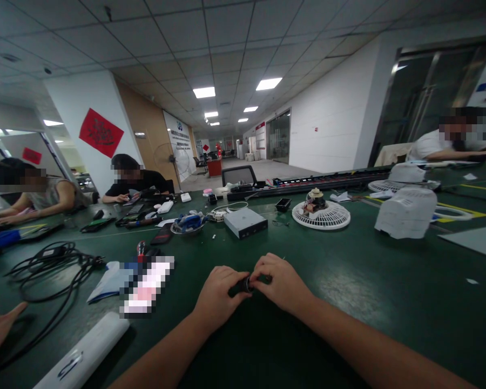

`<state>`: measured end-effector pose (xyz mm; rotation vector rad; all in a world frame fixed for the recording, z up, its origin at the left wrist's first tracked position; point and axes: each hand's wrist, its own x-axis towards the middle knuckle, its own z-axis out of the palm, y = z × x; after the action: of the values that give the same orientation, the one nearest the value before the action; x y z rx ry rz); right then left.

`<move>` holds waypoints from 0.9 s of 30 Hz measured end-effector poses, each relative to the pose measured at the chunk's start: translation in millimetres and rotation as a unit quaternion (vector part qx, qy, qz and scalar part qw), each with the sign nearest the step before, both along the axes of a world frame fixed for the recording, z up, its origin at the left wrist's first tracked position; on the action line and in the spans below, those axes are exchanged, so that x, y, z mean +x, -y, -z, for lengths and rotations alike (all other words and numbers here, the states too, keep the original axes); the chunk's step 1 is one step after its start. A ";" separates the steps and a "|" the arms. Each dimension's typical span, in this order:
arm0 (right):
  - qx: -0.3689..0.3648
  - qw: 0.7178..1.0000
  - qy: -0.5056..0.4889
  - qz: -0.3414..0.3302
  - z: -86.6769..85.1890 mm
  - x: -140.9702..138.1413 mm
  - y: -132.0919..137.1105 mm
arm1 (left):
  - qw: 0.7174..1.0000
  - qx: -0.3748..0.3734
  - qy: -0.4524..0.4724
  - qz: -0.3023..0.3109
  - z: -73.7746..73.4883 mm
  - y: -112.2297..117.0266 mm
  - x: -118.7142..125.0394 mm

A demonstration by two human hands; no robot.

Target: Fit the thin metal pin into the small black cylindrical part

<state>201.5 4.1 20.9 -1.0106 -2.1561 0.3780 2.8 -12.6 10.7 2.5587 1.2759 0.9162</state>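
Over the green tabletop [348,324], both hands meet at a small dark cylindrical part [243,284]. My left hand [218,292] is closed around its left side, thumb below and fingers above. At the part's right end, where a lighter ring shows, the fingertips of my right hand [281,281] are pinched together. Whether those fingertips hold a separate small piece is hidden. The exact kind of the dark part cannot be made out. Beyond the hands lies a grey metal box-shaped drive [246,223].
A white fan grille with a motor [321,213] and a white plastic housing [407,213] stand right. Black cables [60,262], a screwdriver [141,249] and a long white case [89,351] lie left. Another person's hand [0,329] reaches in at the left edge. Several people sit around.
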 end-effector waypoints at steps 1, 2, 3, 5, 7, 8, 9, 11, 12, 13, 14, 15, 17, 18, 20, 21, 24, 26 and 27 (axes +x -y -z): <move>-0.003 1.000 -0.001 0.010 -0.2 -0.1 1.2 | 1.000 0.002 -0.004 0.006 -0.7 0.3 0.0; -0.009 1.000 -0.003 0.021 -0.4 -0.4 2.7 | 1.000 0.007 -0.008 0.015 -1.0 0.4 -0.2; -0.018 0.999 -0.004 0.028 -0.5 -0.8 4.4 | 0.999 0.014 -0.013 0.027 -0.9 0.2 -0.5; -0.034 0.999 -0.006 0.024 -0.8 -1.9 8.2 | 0.998 0.039 -0.018 0.055 0.8 -0.8 -1.0; -0.031 0.999 -0.010 0.000 -1.3 -2.9 11.3 | 0.995 0.068 -0.007 0.071 3.5 -1.7 -0.6; -0.021 1.000 -0.015 -0.013 -1.9 -3.3 12.3 | 0.995 0.078 0.008 0.069 4.7 -1.9 0.0; -0.009 0.999 -0.024 -0.023 -2.6 -3.3 12.8 | 0.995 0.081 0.024 0.058 5.7 -2.0 0.7; 0.010 0.998 -0.048 -0.028 -4.4 -2.6 12.2 | 0.996 0.070 0.047 0.025 6.6 -2.2 1.9; 0.015 0.998 -0.063 -0.024 -5.3 -1.8 11.2 | 0.997 0.063 0.054 0.006 6.8 -2.5 2.2; 0.020 0.997 -0.078 -0.017 -6.2 -0.6 9.9 | 0.997 0.056 0.058 -0.013 6.9 -3.0 2.0; 0.027 0.995 -0.094 -0.007 -7.1 0.9 8.5 | 0.996 0.052 0.062 -0.034 7.0 -3.9 1.6; 0.035 0.993 -0.111 0.004 -7.8 2.7 7.2 | 0.995 0.049 0.066 -0.055 7.1 -5.0 0.8; 0.053 0.989 -0.139 0.020 -9.3 6.6 4.9 | 0.992 0.041 0.075 -0.095 7.6 -7.5 -1.3; 0.057 0.986 -0.151 0.026 -9.9 8.5 4.0 | 0.990 0.038 0.076 -0.112 7.8 -8.6 -2.2; 0.044 0.983 -0.175 0.028 -10.6 11.9 2.5 | 0.988 0.033 0.073 -0.135 8.2 -10.1 -3.5; 0.029 0.982 -0.187 0.023 -10.6 13.1 1.7 | 0.987 0.028 0.068 -0.141 8.4 -10.5 -3.8; -0.011 0.977 -0.211 0.011 -9.6 14.5 -0.5 | 0.988 0.008 0.054 -0.143 9.0 -10.5 -3.2; -0.029 0.978 -0.207 0.012 -8.8 13.8 -1.8 | 0.989 -0.002 0.052 -0.136 9.1 -10.2 -2.4; -0.040 0.979 -0.200 0.011 -8.6 13.2 -2.4 | 0.990 -0.005 0.053 -0.132 9.0 -10.0 -2.1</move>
<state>214.7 6.5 29.5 -0.9119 -1.7782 0.6068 0.7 -2.6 1.7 2.3342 1.6084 1.0744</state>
